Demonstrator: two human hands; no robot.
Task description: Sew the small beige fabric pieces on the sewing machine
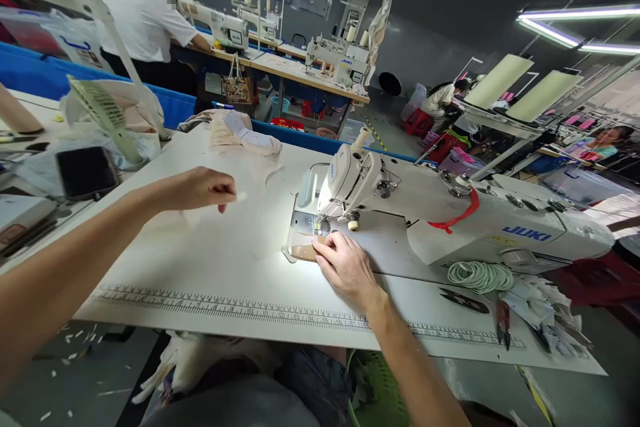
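Over the left part of the white sewing table (pixel 215 260), my left hand (pixel 213 188) is raised and closed, its fingers pinched. A small pale blur shows at the fingertips, too indistinct to name. My right hand (pixel 345 265) lies in front of the needle area of a white sewing machine (pixel 400 183). Its bent fingers are closed on the right end of a flat brown piece (pixel 303 252), which lies just in front of the metal needle plate (pixel 303 221). The palm hides part of the table, and the machine's lamp lights this spot.
A printed ruler (pixel 240 307) runs along the front edge. Green cord rings (pixel 480 277), dark snips (pixel 465 300), red-handled cutters (pixel 503 323) and cloth scraps (pixel 547 313) lie at right. Folded fabric (pixel 245 133) sits behind; a phone (pixel 86 172) and fan (pixel 103 117) stand left. A co-worker (pixel 140 13) sits beyond.
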